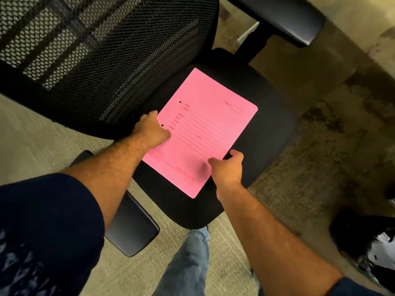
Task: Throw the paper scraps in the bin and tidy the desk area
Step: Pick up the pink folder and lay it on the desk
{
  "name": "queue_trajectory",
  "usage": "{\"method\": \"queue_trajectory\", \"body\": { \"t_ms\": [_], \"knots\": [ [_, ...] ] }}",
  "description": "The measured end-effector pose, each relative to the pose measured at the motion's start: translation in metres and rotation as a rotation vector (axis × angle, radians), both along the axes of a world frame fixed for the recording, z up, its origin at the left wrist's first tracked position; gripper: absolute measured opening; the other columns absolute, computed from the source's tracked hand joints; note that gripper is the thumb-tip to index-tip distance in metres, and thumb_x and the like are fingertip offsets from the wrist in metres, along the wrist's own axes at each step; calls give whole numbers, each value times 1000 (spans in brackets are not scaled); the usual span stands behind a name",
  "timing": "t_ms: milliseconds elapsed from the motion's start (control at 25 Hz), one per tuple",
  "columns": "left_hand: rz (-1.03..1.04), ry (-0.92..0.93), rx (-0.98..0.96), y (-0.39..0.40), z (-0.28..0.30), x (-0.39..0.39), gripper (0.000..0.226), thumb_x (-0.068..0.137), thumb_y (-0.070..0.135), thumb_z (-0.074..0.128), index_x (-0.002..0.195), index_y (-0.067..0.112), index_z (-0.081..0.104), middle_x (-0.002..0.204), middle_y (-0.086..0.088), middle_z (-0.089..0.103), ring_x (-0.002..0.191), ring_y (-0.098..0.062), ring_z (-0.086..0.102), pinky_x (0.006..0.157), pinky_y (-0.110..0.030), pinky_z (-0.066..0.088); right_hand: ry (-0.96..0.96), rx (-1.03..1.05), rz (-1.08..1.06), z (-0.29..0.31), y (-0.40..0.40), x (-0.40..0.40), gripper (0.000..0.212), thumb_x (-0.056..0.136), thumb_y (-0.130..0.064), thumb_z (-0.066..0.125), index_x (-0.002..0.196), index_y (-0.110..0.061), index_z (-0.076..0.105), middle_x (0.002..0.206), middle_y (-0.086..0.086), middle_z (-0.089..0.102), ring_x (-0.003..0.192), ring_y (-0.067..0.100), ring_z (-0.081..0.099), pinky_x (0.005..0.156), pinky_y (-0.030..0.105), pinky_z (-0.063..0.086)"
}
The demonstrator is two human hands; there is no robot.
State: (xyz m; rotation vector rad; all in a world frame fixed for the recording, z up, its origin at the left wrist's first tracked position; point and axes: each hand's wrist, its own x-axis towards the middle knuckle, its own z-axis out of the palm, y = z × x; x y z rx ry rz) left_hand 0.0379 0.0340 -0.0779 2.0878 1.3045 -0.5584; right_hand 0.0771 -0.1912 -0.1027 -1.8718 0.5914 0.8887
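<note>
A pink file folder [205, 124] with printed lines and two punched holes lies flat on the black seat [273, 129] of an office chair. My left hand [152, 130] rests on the folder's left edge, fingers curled over it. My right hand [227, 167] pinches the folder's lower right edge, thumb on top and fingers underneath. A black bin [367, 242] with a shiny liner shows at the right edge of the view. No paper scraps are in sight.
The chair's mesh backrest [96, 56] fills the upper left. Its armrests sit at the top right [284, 20] and lower left [130, 227]. Beige carpet [32, 135] lies below, with a dark stained patch at the right. My jeans leg [188, 263] stands before the seat.
</note>
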Motion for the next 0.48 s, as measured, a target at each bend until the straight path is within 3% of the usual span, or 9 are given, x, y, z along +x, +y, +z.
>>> {"method": "queue_trajectory", "body": {
  "t_ms": [120, 200, 320, 400, 480],
  "knots": [
    [141, -66, -24, 6, -4, 3, 44, 94, 27, 66, 136, 19, 55, 127, -7, 64, 109, -32, 67, 92, -51, 60, 27, 3, -68, 0, 6, 5, 38, 90, -11, 73, 114, -23, 45, 102, -5, 64, 82, 8, 61, 54, 22, 45],
    [280, -145, -88, 10, -8, 6, 32, 99, 27, 59, 128, 14, 62, 120, -11, 70, 105, -35, 70, 93, -52, 60, 54, 14, -67, 1, 7, 9, 21, 90, -9, 66, 110, -12, 60, 101, 2, 72, 82, 17, 68, 53, 29, 52],
    [446, -237, -178, 8, -10, 9, 26, 104, 27, 55, 119, 9, 67, 113, -16, 73, 97, -35, 71, 82, -47, 61, 93, 42, -61, 5, 1, 14, 23, 88, -3, 56, 106, -5, 70, 101, 5, 76, 86, 28, 73, 63, 40, 64],
    [525, -297, -246, 1, -8, 4, 22, 105, 27, 53, 109, 12, 68, 104, -14, 75, 88, -32, 72, 68, -38, 58, 96, 68, -69, 9, -6, 16, 21, 89, -1, 55, 109, 1, 62, 98, 8, 68, 72, 25, 62, 51, 31, 52],
    [576, -336, -306, -6, -1, -2, 21, 105, 27, 53, 102, 14, 69, 95, -12, 76, 83, -32, 73, 63, -38, 58, 96, 95, -79, 17, -15, 18, 13, 93, 1, 57, 103, -6, 54, 95, 12, 60, 66, 21, 52, 46, 25, 43]
  ]
}}
